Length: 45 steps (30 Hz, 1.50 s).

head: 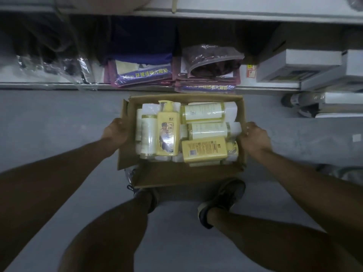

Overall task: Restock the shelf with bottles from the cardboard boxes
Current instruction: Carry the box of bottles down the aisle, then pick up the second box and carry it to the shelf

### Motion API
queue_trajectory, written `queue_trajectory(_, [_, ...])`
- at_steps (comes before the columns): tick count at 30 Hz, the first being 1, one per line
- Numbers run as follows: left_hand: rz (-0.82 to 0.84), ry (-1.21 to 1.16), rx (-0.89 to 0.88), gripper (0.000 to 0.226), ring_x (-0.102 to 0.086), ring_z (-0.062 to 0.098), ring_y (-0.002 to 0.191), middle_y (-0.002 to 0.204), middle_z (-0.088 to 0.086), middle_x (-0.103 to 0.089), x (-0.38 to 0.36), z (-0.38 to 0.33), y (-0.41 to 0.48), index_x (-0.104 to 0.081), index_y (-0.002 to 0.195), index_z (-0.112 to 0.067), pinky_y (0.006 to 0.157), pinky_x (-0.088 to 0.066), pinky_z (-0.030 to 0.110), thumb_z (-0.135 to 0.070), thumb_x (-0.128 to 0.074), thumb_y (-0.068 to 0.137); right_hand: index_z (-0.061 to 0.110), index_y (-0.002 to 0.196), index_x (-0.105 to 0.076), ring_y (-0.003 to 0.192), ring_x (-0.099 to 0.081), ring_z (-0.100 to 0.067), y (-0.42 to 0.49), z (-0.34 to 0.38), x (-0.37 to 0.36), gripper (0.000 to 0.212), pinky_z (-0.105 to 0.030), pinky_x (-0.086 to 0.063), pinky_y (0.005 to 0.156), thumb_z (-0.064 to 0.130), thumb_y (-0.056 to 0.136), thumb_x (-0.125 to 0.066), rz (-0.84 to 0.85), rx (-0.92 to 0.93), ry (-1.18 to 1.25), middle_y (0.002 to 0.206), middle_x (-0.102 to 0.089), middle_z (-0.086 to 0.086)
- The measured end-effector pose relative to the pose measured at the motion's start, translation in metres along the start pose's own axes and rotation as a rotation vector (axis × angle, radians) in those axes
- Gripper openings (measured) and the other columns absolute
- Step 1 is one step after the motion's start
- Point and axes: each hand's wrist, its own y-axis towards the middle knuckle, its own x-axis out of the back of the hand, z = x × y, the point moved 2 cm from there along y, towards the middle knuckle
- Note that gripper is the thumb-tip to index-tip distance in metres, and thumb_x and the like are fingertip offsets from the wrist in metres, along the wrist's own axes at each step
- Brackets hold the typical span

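Note:
An open cardboard box sits low in front of me over the grey floor, just before the shelf. It is packed with several bottles lying flat: a yellow pump bottle, a yellow bottle showing a barcode and white bottles with gold bands. My left hand grips the box's left wall. My right hand grips its right wall, fingers curled over the rim.
The bottom shelf holds purple flat packs, a plastic bag of dark goods and clear-wrapped items at the left. White boxes stack at the right. My feet stand right behind the box.

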Motion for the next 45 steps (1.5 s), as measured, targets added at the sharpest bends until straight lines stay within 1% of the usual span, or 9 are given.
queue_trajectory(2, [0.018, 0.04, -0.036, 0.045, -0.062, 0.04, 0.123, 0.141, 0.017, -0.062, 0.015, -0.013, -0.022, -0.052, 0.148, -0.014, 0.1, -0.056, 0.048, -0.023, -0.055, 0.104, 0.008, 0.135, -0.06, 0.115, -0.066, -0.044, -0.019, 0.018, 0.014, 0.035, -0.046, -0.055, 0.093, 0.015, 0.101, -0.055, -0.008, 0.058, -0.003, 0.127, -0.067, -0.022])
queue_trajectory(6, [0.063, 0.109, -0.116, 0.052, -0.063, 0.041, 0.125, 0.14, 0.018, -0.064, 0.048, -0.036, -0.079, -0.056, 0.145, -0.011, 0.099, -0.051, 0.042, -0.033, -0.061, 0.098, 0.014, 0.154, -0.049, 0.125, -0.063, -0.04, -0.071, 0.067, 0.053, 0.055, -0.047, -0.056, 0.099, 0.013, 0.1, -0.056, 0.053, 0.268, -0.037, 0.143, -0.061, -0.019])
queue_trajectory(10, [0.015, 0.181, -0.146, 0.05, -0.06, 0.041, 0.129, 0.143, 0.022, -0.062, 0.087, -0.045, -0.143, -0.053, 0.148, -0.007, 0.095, -0.047, 0.039, -0.019, -0.06, 0.101, 0.015, 0.156, -0.046, 0.132, -0.057, -0.035, -0.135, 0.123, 0.106, 0.059, -0.045, -0.055, 0.1, 0.013, 0.098, -0.053, 0.113, 0.487, -0.169, 0.15, -0.054, -0.014])
queue_trajectory(14, [-0.058, 0.205, -0.128, 0.065, -0.052, 0.041, 0.138, 0.154, 0.019, -0.052, 0.135, -0.052, -0.214, -0.037, 0.163, -0.015, 0.108, -0.046, 0.047, -0.025, -0.058, 0.102, 0.016, 0.152, -0.048, 0.129, -0.058, -0.033, -0.201, 0.171, 0.163, 0.057, -0.041, -0.053, 0.093, 0.011, 0.095, -0.054, 0.082, 0.699, -0.258, 0.148, -0.055, -0.012])
queue_trajectory(20, [-0.192, 0.153, -0.179, 0.071, -0.049, 0.036, 0.146, 0.166, 0.012, -0.043, 0.232, -0.06, -0.328, -0.028, 0.168, -0.025, 0.114, -0.044, 0.046, -0.036, -0.059, 0.105, 0.031, 0.147, -0.054, 0.128, -0.059, -0.035, -0.312, 0.241, 0.254, 0.054, -0.046, -0.053, 0.1, 0.043, 0.095, -0.057, 0.008, 0.968, -0.447, 0.143, -0.058, -0.007])
queue_trajectory(25, [-0.41, 0.099, -0.121, 0.072, -0.055, 0.038, 0.136, 0.157, 0.012, -0.051, 0.329, -0.047, -0.43, -0.033, 0.164, -0.03, 0.1, -0.05, 0.044, -0.046, -0.06, 0.1, 0.025, 0.14, -0.055, 0.121, -0.06, -0.036, -0.421, 0.31, 0.311, 0.053, -0.046, -0.053, 0.096, 0.049, 0.092, -0.059, -0.098, 1.173, -0.507, 0.133, -0.059, -0.008])
queue_trajectory(31, [-0.664, 0.097, 0.044, 0.066, -0.056, 0.032, 0.133, 0.149, 0.001, -0.055, 0.441, 0.025, -0.559, -0.048, 0.154, -0.03, 0.091, -0.051, 0.045, -0.053, -0.065, 0.094, 0.03, 0.148, -0.054, 0.124, -0.06, -0.034, -0.576, 0.408, 0.339, 0.063, -0.045, -0.052, 0.096, 0.055, 0.091, -0.059, -0.215, 1.442, -0.58, 0.138, -0.061, -0.007])
queue_trajectory(34, [-0.762, 0.108, 0.193, 0.062, -0.054, 0.032, 0.133, 0.148, 0.0, -0.055, 0.489, 0.081, -0.614, -0.053, 0.149, -0.031, 0.096, -0.051, 0.051, -0.054, -0.065, 0.093, 0.029, 0.141, -0.058, 0.123, -0.059, -0.033, -0.655, 0.457, 0.338, 0.059, -0.044, -0.048, 0.095, 0.056, 0.088, -0.06, -0.283, 1.561, -0.61, 0.132, -0.063, -0.006])
queue_trajectory(45, [-0.953, 0.06, 0.512, 0.059, -0.052, 0.031, 0.134, 0.149, 0.0, -0.054, 0.575, 0.275, -0.727, -0.055, 0.147, -0.026, 0.102, -0.046, 0.051, -0.053, -0.061, 0.095, 0.026, 0.132, -0.06, 0.12, -0.06, -0.032, -0.877, 0.583, 0.256, 0.054, -0.044, -0.046, 0.094, 0.053, 0.086, -0.063, -0.387, 1.819, -0.555, 0.126, -0.064, -0.004])
